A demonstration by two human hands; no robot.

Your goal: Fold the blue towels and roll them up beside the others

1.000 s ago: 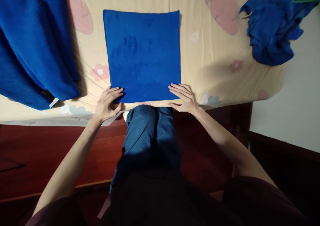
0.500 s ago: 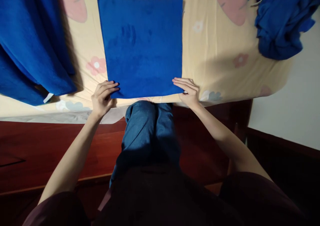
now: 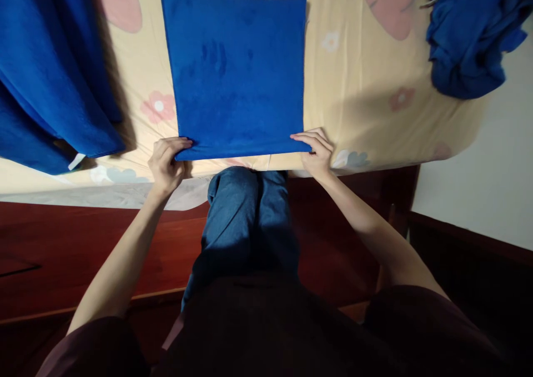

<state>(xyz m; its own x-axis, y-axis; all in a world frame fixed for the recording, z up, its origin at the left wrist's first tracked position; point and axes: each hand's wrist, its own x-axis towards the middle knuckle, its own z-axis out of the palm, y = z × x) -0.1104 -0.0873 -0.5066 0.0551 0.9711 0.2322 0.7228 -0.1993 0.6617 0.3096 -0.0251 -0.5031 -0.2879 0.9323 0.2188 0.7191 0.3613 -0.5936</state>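
Note:
A square blue cloth (image 3: 237, 71), looking like a towel, lies spread flat on the bed in front of me. At its near left corner, my left hand (image 3: 166, 157) pinches the edge between thumb and fingers. My right hand (image 3: 317, 150) grips the near right corner in the same way. Between the two hands the near edge is pulled straight and slightly raised. Dark finger-like marks show in the cloth's nap left of its middle.
A yellow bedsheet (image 3: 353, 83) with flowers covers the bed. More blue cloth (image 3: 54, 71) with a white tag lies at the left. A crumpled blue cloth (image 3: 466, 49) sits at the right, by a white wall (image 3: 478, 171). My legs (image 3: 250, 216) stand against the bed's edge.
My hands have moved slightly apart, drawing the near edge of the blue cloth tauter and rolling it up a little. The other cloths have stayed where they were.

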